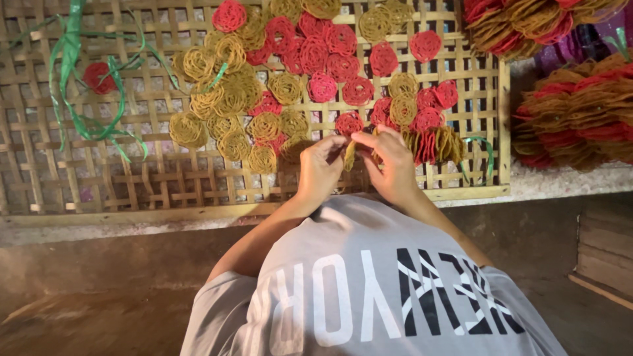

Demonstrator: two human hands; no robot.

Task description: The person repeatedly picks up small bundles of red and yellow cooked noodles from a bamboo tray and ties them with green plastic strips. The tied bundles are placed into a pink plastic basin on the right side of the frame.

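Bamboo tray, coiled discs in hand

Head view: left hand [321,166] and right hand [389,161] both pinch a small stack of yellow discs [349,155] over the woven tray [165,178]; loose red and yellow discs [290,72] lie at twelve o'clock.

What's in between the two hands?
In the head view, a thin stack of yellow woven discs stands on edge between the left hand and the right hand, pinched by both.
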